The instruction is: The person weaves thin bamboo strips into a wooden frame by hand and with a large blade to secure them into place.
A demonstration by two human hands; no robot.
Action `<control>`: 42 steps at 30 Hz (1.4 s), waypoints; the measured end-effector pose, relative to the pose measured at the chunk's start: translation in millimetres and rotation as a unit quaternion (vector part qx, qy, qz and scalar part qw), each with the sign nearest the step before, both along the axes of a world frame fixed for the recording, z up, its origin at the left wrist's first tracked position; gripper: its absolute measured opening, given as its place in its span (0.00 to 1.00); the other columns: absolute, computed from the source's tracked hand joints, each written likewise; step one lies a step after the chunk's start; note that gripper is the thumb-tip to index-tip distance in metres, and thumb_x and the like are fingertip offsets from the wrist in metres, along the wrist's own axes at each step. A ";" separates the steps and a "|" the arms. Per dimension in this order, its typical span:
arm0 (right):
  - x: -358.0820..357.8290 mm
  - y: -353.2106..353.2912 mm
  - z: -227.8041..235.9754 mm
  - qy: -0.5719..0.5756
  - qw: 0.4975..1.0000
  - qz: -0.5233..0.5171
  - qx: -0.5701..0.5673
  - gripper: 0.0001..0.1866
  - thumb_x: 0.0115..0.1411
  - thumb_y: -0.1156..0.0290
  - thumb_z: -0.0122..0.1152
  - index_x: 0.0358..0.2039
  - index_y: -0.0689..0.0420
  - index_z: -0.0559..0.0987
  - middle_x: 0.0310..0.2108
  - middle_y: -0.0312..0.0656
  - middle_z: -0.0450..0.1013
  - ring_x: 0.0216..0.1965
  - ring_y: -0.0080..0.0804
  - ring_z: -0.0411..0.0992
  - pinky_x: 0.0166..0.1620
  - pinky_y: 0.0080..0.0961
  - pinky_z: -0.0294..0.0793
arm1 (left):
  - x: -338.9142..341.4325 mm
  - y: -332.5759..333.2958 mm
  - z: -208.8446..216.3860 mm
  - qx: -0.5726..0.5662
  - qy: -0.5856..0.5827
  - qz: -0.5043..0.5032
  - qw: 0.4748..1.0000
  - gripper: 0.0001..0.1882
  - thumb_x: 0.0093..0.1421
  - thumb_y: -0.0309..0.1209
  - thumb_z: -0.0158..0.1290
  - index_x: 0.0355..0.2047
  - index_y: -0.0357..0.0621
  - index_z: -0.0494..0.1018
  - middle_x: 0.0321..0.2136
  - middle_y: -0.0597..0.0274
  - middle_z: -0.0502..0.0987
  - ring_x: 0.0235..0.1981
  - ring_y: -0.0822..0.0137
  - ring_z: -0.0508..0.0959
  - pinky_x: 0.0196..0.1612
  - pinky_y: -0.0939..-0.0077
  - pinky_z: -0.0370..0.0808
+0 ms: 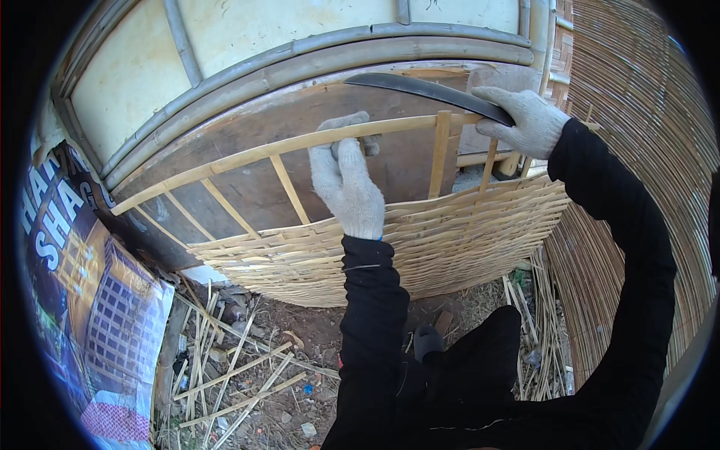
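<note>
Partly hidden | machete (431,88) | handle end inside right hand (531,120)

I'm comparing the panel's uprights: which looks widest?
The upright strip right of the left hand, below the middle of the blade; the other uprights look narrower.

Two gloved hands (349,191) (534,124), one long blade (431,91), one half-woven panel (457,236)

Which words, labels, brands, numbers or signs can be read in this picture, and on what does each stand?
Banner at left: large white capitals, partly cut by folds; I do not copy the wording.
Pale wall panel: small dark marks at the top edge, too small to read.
Knife and woven bamboo panel: no lettering visible.
</note>
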State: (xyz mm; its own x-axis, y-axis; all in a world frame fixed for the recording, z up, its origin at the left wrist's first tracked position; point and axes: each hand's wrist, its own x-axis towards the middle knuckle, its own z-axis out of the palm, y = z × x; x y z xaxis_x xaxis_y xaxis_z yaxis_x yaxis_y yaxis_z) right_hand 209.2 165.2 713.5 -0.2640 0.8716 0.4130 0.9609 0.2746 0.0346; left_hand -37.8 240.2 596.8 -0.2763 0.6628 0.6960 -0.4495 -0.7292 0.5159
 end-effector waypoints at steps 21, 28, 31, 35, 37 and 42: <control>4.9 -139.3 -235.5 0.451 0.856 -0.207 0.144 0.16 0.68 0.65 0.58 0.51 0.61 0.77 0.34 0.51 0.79 0.35 0.40 0.80 0.43 0.31 0.76 | 1.3 13.5 -4.7 -0.080 -0.009 -0.020 0.997 0.14 0.74 0.33 0.43 0.51 0.37 0.72 0.43 0.53 0.81 0.33 0.69 0.81 0.30 0.78 0.76; 78.7 -274.7 -451.4 0.417 0.765 -0.485 0.075 0.21 0.62 0.56 0.62 0.46 0.62 0.79 0.33 0.55 0.80 0.38 0.52 0.80 0.44 0.41 0.76 | 6.1 14.5 -0.5 -0.082 0.054 0.000 0.995 0.18 0.74 0.37 0.42 0.51 0.33 0.71 0.31 0.56 0.79 0.28 0.71 0.76 0.29 0.79 0.72; 74.7 -328.9 -542.9 0.391 0.689 -0.607 -0.062 0.26 0.59 0.51 0.63 0.43 0.64 0.79 0.35 0.58 0.80 0.42 0.58 0.79 0.47 0.46 0.76 | 3.9 16.8 -2.5 -0.072 0.043 -0.023 0.996 0.18 0.74 0.37 0.42 0.51 0.33 0.71 0.29 0.58 0.77 0.27 0.72 0.74 0.28 0.78 0.70; 39.0 -359.2 -615.1 0.413 0.614 -0.640 -0.208 0.40 0.56 0.46 0.64 0.61 0.61 0.71 0.53 0.64 0.74 0.56 0.56 0.73 0.59 0.45 0.72 | -4.1 18.3 -4.0 -0.087 0.066 0.023 0.994 0.14 0.73 0.31 0.42 0.49 0.35 0.72 0.33 0.56 0.76 0.32 0.66 0.75 0.34 0.71 0.71; 48.8 -390.6 -672.7 0.375 0.568 -0.669 -0.298 0.43 0.53 0.48 0.69 0.62 0.62 0.69 0.53 0.62 0.75 0.56 0.55 0.74 0.58 0.44 0.74 | 0.7 15.2 1.5 -0.085 0.139 0.079 0.984 0.12 0.65 0.19 0.43 0.46 0.35 0.73 0.40 0.46 0.77 0.43 0.49 0.78 0.45 0.60 0.74; 59.2 -361.0 -654.5 0.365 0.564 -0.692 -0.263 0.35 0.53 0.50 0.69 0.52 0.64 0.78 0.47 0.61 0.78 0.52 0.58 0.76 0.55 0.45 0.76 | -9.1 22.7 -6.9 -0.102 0.139 0.046 0.984 0.12 0.63 0.17 0.44 0.44 0.39 0.73 0.36 0.48 0.75 0.37 0.52 0.78 0.38 0.59 0.74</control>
State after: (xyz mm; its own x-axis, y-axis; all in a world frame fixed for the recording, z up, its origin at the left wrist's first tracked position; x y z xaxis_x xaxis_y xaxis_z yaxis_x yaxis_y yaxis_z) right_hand 268.4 -195.7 59.0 0.8933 0.0870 -0.4411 -0.0270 -0.9690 -0.2458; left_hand -46.9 262.9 589.9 -0.1587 0.7779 0.6080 -0.2072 -0.6283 0.7499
